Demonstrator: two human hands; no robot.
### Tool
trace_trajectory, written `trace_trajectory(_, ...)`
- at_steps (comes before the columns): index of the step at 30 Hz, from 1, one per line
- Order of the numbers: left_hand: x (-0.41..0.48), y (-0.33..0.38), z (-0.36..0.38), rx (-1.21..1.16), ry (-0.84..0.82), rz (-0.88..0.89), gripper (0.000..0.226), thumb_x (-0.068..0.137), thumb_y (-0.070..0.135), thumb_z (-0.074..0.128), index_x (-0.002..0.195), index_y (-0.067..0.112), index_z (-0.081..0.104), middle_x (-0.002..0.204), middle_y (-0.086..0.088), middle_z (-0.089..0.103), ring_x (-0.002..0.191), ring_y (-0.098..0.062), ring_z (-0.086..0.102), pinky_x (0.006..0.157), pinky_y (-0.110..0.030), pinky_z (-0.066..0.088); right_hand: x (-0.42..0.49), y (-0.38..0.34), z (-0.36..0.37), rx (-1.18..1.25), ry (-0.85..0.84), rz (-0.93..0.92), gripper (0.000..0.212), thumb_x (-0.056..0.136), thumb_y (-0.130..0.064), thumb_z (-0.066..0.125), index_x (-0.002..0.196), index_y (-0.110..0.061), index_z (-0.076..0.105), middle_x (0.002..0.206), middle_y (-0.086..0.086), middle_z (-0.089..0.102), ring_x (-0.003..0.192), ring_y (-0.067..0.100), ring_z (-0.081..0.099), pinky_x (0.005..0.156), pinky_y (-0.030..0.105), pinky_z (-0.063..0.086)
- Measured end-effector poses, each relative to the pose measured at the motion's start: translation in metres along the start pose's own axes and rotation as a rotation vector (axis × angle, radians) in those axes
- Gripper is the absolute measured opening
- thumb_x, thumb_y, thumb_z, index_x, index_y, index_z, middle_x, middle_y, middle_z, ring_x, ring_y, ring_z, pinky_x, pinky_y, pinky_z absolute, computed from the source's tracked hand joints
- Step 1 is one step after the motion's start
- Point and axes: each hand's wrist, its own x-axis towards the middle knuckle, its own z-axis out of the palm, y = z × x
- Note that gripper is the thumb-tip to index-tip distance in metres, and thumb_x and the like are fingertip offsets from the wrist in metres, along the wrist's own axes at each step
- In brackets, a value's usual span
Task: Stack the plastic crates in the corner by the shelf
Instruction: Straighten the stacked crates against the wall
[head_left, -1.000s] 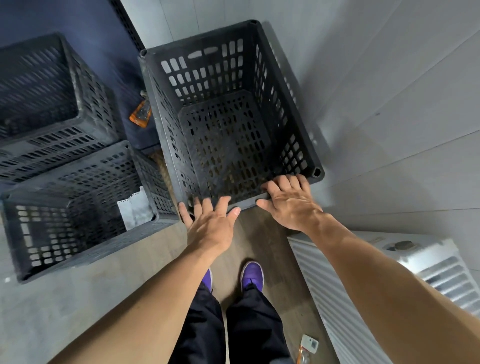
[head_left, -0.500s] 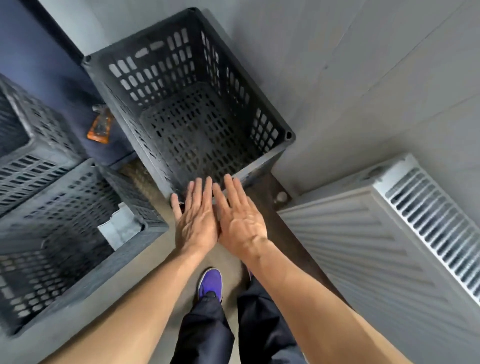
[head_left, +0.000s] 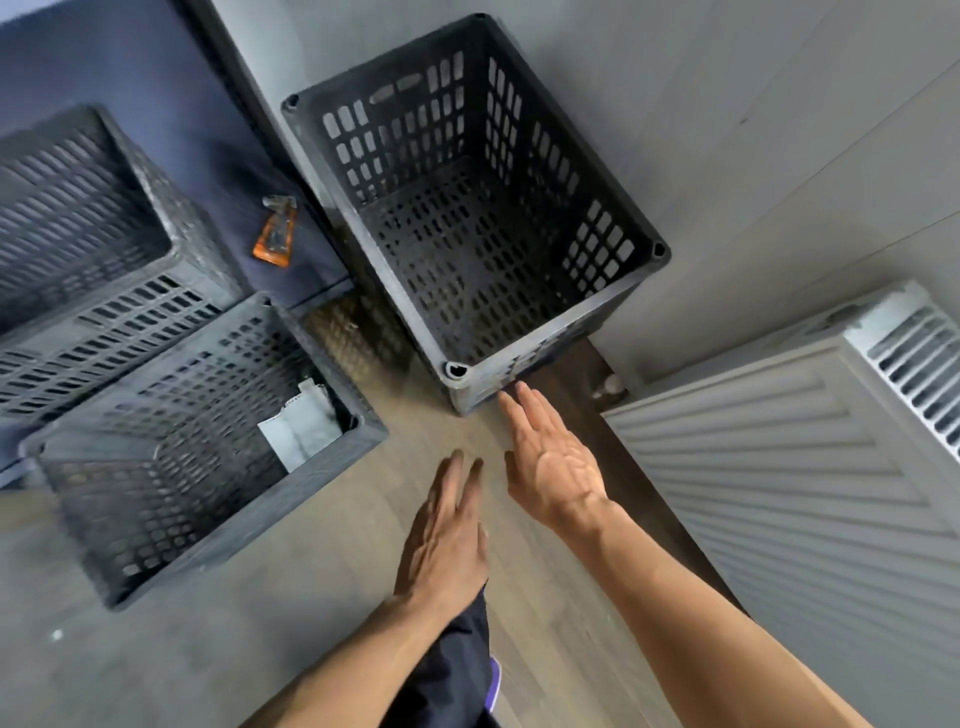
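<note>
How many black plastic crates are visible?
3. The corner crate stands by the wall, the upper left crate is cut by the edge, the lower left crate holds white paper. More may be hidden.

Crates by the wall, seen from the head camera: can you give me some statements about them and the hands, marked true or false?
1. The corner crate is empty. True.
2. The left hand holds that crate's rim. False: it is open and apart from it.
3. The right hand holds nothing. True.
4. The white sheet lies in the corner crate. False: it lies in the nearest left crate.
</note>
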Motion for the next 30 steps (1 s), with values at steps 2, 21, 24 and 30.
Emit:
trace_trajectory(2, -0.019, -0.007, 0.003, -0.049, -0.040, -0.078, 0.067, 0.097, 0.024, 0.046, 0.156, 0.026, 0.014, 0.163, 0.002, 0.001, 0.150, -0.014, 0.010, 0.111, -0.027, 0.032, -0.011, -0.002, 0.011, 0.003, -0.025, 0.019, 0.076, 0.092, -0.014, 0.047, 0.157, -0.018, 0.008, 0.164, 0.003, 0.003, 0.150, 0.019, 0.002, 0.119, 0.029, 0.013)
trace_trajectory(21, -0.044, -0.059, -0.023, -0.252, -0.024, -0.159, 0.059, 0.098, 0.024, 0.050, 0.152, 0.024, 0.027, 0.148, -0.002, 0.039, 0.136, -0.019, 0.040, 0.109, -0.030, 0.033, -0.061, -0.064, 0.097, 0.278, 0.009, 0.169, 0.055, 0.097, -0.030, 0.048, 0.149, -0.023, 0.032, 0.140, 0.005, 0.048, 0.129, 0.025, 0.043, 0.103, 0.035, 0.039)
trace_trajectory(24, -0.036, -0.084, -0.020, -0.302, -0.069, -0.153, 0.057, 0.098, 0.022, 0.049, 0.152, 0.023, 0.029, 0.150, 0.000, 0.039, 0.137, -0.016, 0.039, 0.110, -0.027, 0.031, -0.042, -0.072, 0.116, 0.331, 0.027, 0.237, 0.049, 0.098, -0.031, 0.048, 0.145, -0.022, 0.038, 0.138, 0.004, 0.053, 0.126, 0.023, 0.049, 0.101, 0.036, 0.042)
trace_trajectory(30, 0.019, -0.146, -0.009, -0.363, -0.111, -0.104, 0.051, 0.101, 0.022, 0.045, 0.150, 0.022, 0.034, 0.153, 0.003, 0.041, 0.138, -0.014, 0.040, 0.109, -0.022, 0.030, 0.022, -0.085, 0.167, 0.553, 0.133, 0.469, 0.040, 0.097, -0.034, 0.051, 0.136, -0.023, 0.051, 0.124, 0.000, 0.065, 0.112, 0.020, 0.062, 0.094, 0.034, 0.048)
